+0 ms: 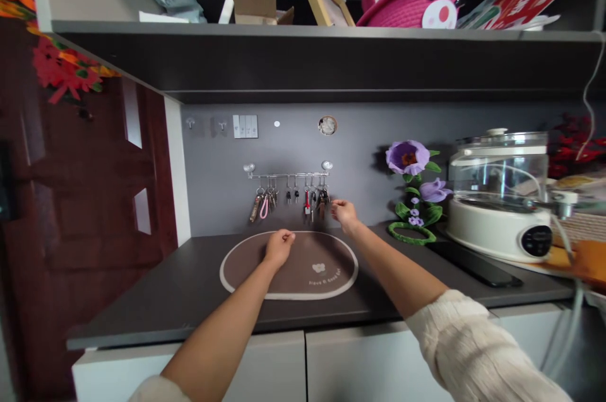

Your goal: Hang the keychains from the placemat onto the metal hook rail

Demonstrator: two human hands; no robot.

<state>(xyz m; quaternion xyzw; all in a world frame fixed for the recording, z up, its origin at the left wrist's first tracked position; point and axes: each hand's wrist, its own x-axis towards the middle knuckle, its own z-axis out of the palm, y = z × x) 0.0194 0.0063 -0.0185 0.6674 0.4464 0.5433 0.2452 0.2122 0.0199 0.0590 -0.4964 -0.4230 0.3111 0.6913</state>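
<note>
A clear hook rail [288, 175] on the grey wall carries several bunches of keys [323, 197]. One bunch at its left has a pink loop strap [264, 208], and a red key tag [307, 201] hangs further right. My right hand [344, 214] is closed in a pinch right beside the rightmost keys; whether its fingertips touch them I cannot tell. Lower down, my left hand [279, 247] is held with curled fingers above the brown oval mat [246, 263], in front of the rail. Anything inside either hand is too small or hidden to name.
Purple artificial flowers [408, 158] stand right of the keys, beside a white appliance with a clear top [492, 225] and a dark flat slab [478, 263]. Overhead, a shelf [331, 33] juts out, holding a pink basket [411, 4], a frame and a box.
</note>
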